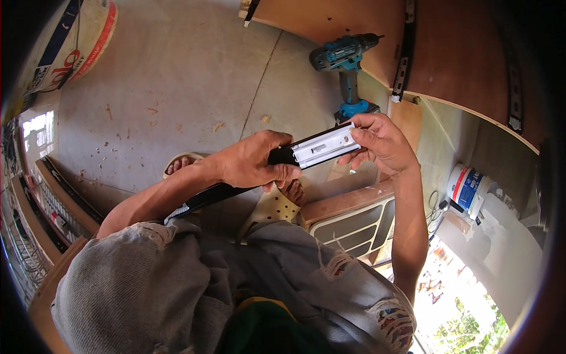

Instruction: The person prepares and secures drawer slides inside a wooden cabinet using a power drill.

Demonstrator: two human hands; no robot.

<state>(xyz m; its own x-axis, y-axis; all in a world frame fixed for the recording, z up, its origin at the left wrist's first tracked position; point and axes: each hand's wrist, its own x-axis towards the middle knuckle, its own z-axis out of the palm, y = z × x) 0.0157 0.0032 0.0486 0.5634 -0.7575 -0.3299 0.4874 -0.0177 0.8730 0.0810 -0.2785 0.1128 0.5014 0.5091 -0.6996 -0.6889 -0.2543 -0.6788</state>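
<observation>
Below us lies dusty floor (177, 76). Our left hand (253, 162) grips the black rail (224, 192); our right hand (380, 141) pinches its white end (326, 146), which points far right.

Count: one drawer slide (277, 168), black with a white end, held in two hands, left hand (256, 162) and right hand (383, 144). One blue cordless drill (348, 65). One white tub (469, 189). Two sandalled feet (183, 162) on the floor (177, 76).
</observation>
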